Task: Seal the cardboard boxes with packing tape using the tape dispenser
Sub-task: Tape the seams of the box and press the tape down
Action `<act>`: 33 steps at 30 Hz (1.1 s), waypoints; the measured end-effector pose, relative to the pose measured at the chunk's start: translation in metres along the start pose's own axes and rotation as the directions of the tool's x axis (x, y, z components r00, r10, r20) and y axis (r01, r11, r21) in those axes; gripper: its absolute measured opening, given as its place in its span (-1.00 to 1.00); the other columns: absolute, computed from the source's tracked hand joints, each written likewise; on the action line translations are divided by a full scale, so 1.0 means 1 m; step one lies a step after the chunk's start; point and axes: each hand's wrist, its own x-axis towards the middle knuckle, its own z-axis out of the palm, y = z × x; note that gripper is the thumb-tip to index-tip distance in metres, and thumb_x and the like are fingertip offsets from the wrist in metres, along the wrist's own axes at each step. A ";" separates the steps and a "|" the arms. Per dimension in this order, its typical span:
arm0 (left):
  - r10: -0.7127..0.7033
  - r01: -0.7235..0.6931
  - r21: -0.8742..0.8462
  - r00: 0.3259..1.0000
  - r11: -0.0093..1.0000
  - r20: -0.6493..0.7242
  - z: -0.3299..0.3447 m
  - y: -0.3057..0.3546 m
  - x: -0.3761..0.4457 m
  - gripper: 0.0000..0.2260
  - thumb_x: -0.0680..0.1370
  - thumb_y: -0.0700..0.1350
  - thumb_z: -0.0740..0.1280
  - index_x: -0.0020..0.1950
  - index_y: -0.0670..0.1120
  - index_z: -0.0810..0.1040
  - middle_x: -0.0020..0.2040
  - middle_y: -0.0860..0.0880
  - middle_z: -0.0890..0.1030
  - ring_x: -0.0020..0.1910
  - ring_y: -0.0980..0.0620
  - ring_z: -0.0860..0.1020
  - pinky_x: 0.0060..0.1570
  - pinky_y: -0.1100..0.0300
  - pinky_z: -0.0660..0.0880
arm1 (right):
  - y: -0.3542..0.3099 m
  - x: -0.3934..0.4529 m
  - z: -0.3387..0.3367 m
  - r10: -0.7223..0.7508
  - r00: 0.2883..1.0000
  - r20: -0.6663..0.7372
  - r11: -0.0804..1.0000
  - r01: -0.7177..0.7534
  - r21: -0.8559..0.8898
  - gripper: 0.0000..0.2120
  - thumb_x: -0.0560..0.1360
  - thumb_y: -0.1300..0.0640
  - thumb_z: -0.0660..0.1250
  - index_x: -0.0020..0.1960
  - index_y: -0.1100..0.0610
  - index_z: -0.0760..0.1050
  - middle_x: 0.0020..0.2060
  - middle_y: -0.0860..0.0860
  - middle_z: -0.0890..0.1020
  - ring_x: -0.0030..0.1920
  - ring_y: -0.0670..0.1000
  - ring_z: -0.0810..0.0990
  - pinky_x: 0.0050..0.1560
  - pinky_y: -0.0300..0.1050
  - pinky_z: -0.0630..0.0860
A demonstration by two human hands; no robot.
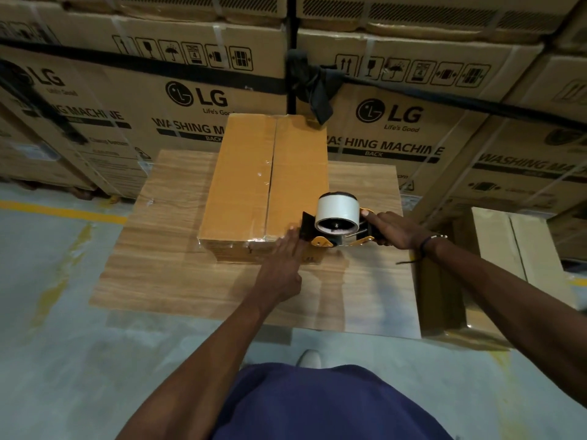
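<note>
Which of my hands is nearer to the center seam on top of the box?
Left. The left hand presses flat on the box's near edge, just right of the seam. The right hand grips the tape dispenser beyond the box's right corner.

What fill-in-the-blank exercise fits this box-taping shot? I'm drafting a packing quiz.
1. The right hand grips the tape ____.
2. The left hand presses flat fingers on the near end of the cardboard ____.
3. That box rests on a ____ table.
4. The big cartons behind read "____ MACHINE".

Missing: dispenser; box; wooden; WASHING
</note>
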 end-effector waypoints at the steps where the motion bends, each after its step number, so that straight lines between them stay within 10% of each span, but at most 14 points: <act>1: 0.018 -0.018 -0.003 1.000 1.000 0.013 0.002 0.009 0.006 -0.21 0.45 -0.19 0.32 0.64 -0.22 0.09 0.67 -0.23 0.04 0.67 -0.14 -0.13 0.64 -0.05 -0.05 | 0.000 -0.001 0.000 0.001 1.000 -0.008 1.000 -0.002 -0.022 -0.29 0.67 -0.36 -0.16 -0.20 0.09 0.52 -0.33 0.07 0.63 -0.25 0.07 0.58 0.07 0.16 0.52; 8: 0.012 -0.011 0.062 1.000 0.998 -0.015 0.011 0.010 0.012 -0.13 0.38 -0.23 0.37 0.64 -0.24 0.07 0.68 -0.19 -0.13 0.66 -0.10 -0.18 0.58 0.07 -0.18 | 0.017 -0.010 0.008 0.036 0.999 -0.021 0.998 -0.035 0.058 -0.65 0.76 0.09 0.05 0.45 0.23 0.38 -0.06 0.23 0.58 -0.05 0.18 0.51 0.14 0.02 0.41; 13: -0.007 0.007 0.025 1.000 1.000 0.010 0.013 0.013 0.013 0.05 0.34 -0.23 0.38 0.67 -0.17 -0.21 0.68 -0.10 -0.25 0.65 -0.05 -0.27 0.53 0.11 -0.30 | 0.032 -0.025 0.003 0.037 0.998 -0.042 0.999 -0.038 -0.022 -0.67 0.77 -0.05 -0.08 -0.02 -0.03 0.38 -0.20 0.17 0.61 -0.13 0.19 0.57 0.12 0.16 0.49; 18: -0.019 0.018 0.022 0.998 1.000 0.052 0.011 0.014 0.013 0.06 0.36 -0.22 0.39 0.67 -0.15 -0.26 0.68 -0.09 -0.28 0.65 -0.05 -0.28 0.56 0.09 -0.27 | 0.031 -0.023 0.000 0.045 0.999 -0.020 0.997 -0.046 -0.059 -0.41 0.75 -0.12 -0.13 0.00 0.23 0.53 -0.27 0.08 0.61 -0.21 0.02 0.60 0.01 0.01 0.46; 26: -0.008 0.007 0.019 0.998 1.000 0.062 0.007 0.013 0.012 0.05 0.36 -0.22 0.38 0.68 -0.14 -0.23 0.68 -0.09 -0.26 0.65 -0.03 -0.28 0.52 0.15 -0.35 | 0.044 -0.019 0.000 0.037 0.999 -0.037 0.999 -0.038 -0.032 -0.51 0.76 -0.08 -0.08 -0.11 0.12 0.48 -0.20 0.19 0.66 -0.11 0.18 0.65 0.08 0.11 0.53; 33: -0.006 0.004 0.025 0.998 1.000 0.069 0.006 0.013 0.012 0.03 0.39 -0.22 0.39 0.68 -0.13 -0.23 0.68 -0.08 -0.27 0.65 -0.02 -0.28 0.53 0.15 -0.33 | 0.046 -0.020 -0.003 0.182 0.983 0.013 0.979 -0.182 0.095 -0.63 0.76 0.05 0.04 0.36 0.27 0.43 0.10 0.29 0.57 0.11 0.30 0.56 0.23 0.23 0.48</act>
